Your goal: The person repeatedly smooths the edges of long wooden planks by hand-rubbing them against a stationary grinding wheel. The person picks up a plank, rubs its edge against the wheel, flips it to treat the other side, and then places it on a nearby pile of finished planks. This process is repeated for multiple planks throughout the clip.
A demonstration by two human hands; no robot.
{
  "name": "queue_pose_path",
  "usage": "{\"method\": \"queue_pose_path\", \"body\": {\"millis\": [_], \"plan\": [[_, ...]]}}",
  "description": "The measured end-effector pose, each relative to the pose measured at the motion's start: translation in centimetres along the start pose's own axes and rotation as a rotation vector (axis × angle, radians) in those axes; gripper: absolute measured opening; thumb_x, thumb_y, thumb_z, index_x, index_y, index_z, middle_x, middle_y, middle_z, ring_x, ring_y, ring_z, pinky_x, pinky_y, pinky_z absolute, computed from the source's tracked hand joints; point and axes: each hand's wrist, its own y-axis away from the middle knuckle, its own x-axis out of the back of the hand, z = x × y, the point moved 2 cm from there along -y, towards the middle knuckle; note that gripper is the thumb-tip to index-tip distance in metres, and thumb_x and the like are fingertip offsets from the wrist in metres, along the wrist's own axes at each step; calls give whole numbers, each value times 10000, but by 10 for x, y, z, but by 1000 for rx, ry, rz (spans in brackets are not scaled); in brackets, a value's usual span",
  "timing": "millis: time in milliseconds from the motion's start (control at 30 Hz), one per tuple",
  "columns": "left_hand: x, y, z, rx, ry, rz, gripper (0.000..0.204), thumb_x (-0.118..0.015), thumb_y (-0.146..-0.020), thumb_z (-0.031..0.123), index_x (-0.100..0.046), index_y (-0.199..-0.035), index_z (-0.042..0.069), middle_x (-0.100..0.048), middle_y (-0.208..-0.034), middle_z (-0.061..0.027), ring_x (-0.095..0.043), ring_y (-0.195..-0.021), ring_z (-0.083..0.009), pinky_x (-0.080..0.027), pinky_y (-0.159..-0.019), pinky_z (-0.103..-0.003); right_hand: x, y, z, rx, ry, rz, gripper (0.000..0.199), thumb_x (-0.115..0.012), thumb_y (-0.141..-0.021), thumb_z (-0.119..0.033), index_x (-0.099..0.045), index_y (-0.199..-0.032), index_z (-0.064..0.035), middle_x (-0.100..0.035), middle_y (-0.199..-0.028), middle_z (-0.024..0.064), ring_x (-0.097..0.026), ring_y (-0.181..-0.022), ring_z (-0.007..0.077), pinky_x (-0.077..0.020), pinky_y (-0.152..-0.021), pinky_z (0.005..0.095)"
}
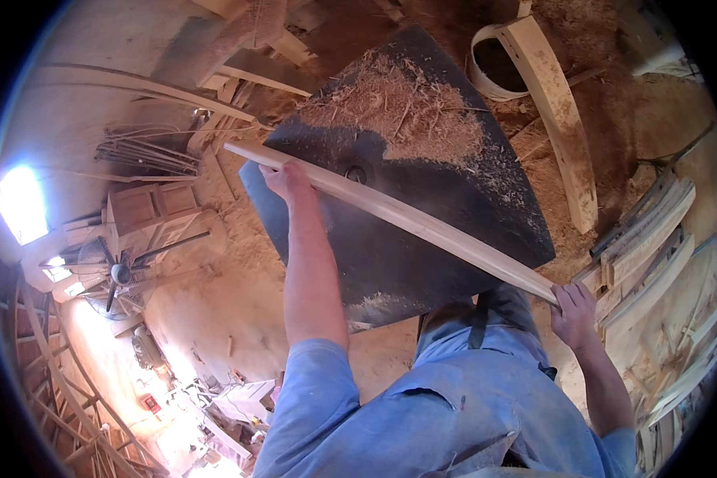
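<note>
A long, pale wooden strip (398, 215) lies slantwise across a dark flat machine table (422, 275), from the far left down to the near right. Near its far end my left hand (292, 180) grips it, the fingers partly hidden by the wood. My right hand (573, 311) is wrapped round the other end, beyond the table's right corner. A round spindle opening (355, 174) shows in the tabletop just behind the strip. Wood shavings (406, 107) are heaped over the table's far half.
A curved wooden piece (562, 119) stands beyond the table next to a round bucket (494, 68). Stacked boards (649, 231) line the right side. To the left are a standing fan (119, 275) and a wooden cabinet (147, 211). Sawdust covers much of the floor.
</note>
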Motion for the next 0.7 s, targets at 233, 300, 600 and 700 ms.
{"method": "queue_pose_path", "body": {"millis": [233, 300, 600, 700], "plan": [[4, -58, 6, 127, -1, 14, 471, -521, -860, -35, -534, -1327, 21, -616, -1089, -103, -629, -908, -220, -533, -772, -344, -13, -68, -42, 15, -31, 19, 372, -741, -638, 3, -694, -1006, -22, -633, -858, 107, -625, -818, 311, -524, -717, 418], [9, -80, 5, 169, 35, 18, 453, -521, -873, -23, -532, -1323, 28, -613, -1077, -103, -624, -891, -224, -533, -751, -356, -19, -87, -51, 28, -41, 31, 368, -742, -634, 6, -692, -997, -24, -627, -845, 102, -618, -804, 306, -522, -711, 412], [16, -65, 20, 300, 73, 12, 598, -548, -834, -81, -428, -1416, -12, -555, -1146, -134, -596, -909, -236, -523, -788, -357, -61, -172, -92, 163, -43, 97, 365, -738, -612, -7, -688, -973, -32, -603, -813, 85, -604, -774, 284, -517, -665, 393], [18, -50, 17, 249, 72, 42, 624, -561, -826, -88, -410, -1429, -31, -538, -1169, -148, -599, -937, -244, -523, -816, -352, -77, -204, -108, 213, -53, 99, 355, -736, -616, -14, -688, -967, -36, -604, -811, 82, -601, -767, 282, -518, -664, 389]]}}
